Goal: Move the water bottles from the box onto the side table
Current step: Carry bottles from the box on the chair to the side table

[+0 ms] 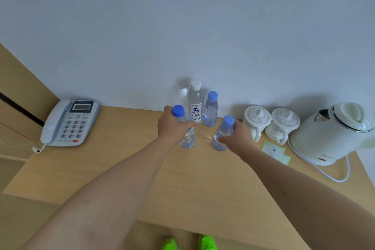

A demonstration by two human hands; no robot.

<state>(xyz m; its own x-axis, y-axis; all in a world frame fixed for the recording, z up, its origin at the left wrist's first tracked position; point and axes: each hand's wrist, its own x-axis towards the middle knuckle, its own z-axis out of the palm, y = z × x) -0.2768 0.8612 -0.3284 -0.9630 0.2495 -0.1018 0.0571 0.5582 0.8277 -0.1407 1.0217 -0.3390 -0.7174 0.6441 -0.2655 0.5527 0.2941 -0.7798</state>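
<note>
My green shoes (pixel 188 242) show at the near edge of the wooden surface (pixel 125 170), and both forearms reach forward across it. My left hand (pixel 172 126) has its grip curled round the upper body of a blue-capped bottle (pixel 185 128); my right hand (pixel 236 134) has its grip wrapped round a second blue-capped bottle (pixel 223 134). Both bottles stand upright, their bases at or just above the surface; I cannot tell whether they touch it. To finish this step well, I judge that each base should sit flat before the fingers loosen, and each hand should then draw straight back so that a knuckle does not tip the pair behind. Just beyond, against the wall, stand a taller white-capped bottle (pixel 195 103) with a printed label and a third blue-capped bottle (pixel 211 109), close beside each other. All four are clear, ribbed plastic, apparently full, so they should be steady once set down. To the right stand two lidded mugs (pixel 256 119) and a white kettle (pixel 332 134); a telephone (pixel 70 123) lies to the left. The box is out of view.
</note>
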